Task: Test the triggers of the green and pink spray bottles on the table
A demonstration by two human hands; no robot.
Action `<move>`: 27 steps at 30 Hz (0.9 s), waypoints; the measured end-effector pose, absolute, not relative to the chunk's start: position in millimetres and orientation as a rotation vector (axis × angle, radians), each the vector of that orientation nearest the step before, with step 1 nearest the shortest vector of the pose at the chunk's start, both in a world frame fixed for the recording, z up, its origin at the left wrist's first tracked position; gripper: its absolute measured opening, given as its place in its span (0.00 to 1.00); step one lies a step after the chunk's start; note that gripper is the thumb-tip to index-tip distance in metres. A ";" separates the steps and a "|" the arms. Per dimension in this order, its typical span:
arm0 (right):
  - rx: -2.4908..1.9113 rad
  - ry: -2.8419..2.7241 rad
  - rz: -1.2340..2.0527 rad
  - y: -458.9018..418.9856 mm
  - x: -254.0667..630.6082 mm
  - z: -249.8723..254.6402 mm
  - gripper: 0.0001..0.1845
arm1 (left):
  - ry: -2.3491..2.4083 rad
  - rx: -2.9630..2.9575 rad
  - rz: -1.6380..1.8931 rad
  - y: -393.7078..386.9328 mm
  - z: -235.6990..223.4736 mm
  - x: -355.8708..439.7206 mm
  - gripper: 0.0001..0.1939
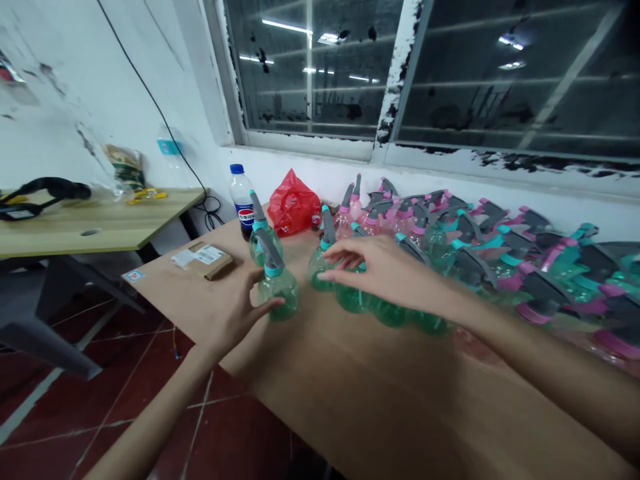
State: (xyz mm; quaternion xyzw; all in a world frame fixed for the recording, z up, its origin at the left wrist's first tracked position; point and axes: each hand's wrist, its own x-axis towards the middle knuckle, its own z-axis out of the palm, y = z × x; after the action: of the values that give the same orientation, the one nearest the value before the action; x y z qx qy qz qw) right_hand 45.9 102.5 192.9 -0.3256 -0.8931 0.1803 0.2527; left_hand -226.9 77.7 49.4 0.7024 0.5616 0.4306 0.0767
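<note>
My left hand is curled round the side of a clear green spray bottle with a grey trigger head and teal collar. Its thumb lies across the front of the bottle. Just behind stands another green spray bottle. My right hand is held palm down, thumb and fingers apart, at the edge of a third green spray bottle; whether it touches that bottle I cannot tell. Below the right hand, several more green bottles stand in a row, partly hidden by the hand and forearm.
Many pink and green spray bottles crowd the table's right side under the window. Farther back are a cola bottle and a red plastic bag. A flat cardboard package lies on the brown table. A second table stands left.
</note>
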 end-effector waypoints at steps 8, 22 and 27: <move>-1.118 -2.451 -0.142 150.3 18.6 216.2 0.17 | 1.920 2.106 1.201 131.4 65.8 -236.1 0.29; -1.497 -2.375 -0.350 190.9 -2.7 197.0 0.32 | 1.915 2.182 1.169 159.8 69.0 -230.7 0.26; -1.460 -2.409 -0.393 192.9 -9.0 187.7 0.27 | 1.896 2.198 1.177 169.6 68.5 -228.1 0.25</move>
State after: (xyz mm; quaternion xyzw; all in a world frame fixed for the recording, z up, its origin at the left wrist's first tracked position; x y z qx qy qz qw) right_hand -9.0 192.9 187.7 -0.5076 -0.8377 -0.1367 0.1482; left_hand -228.1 169.6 68.5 0.7016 0.6053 0.3758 0.0046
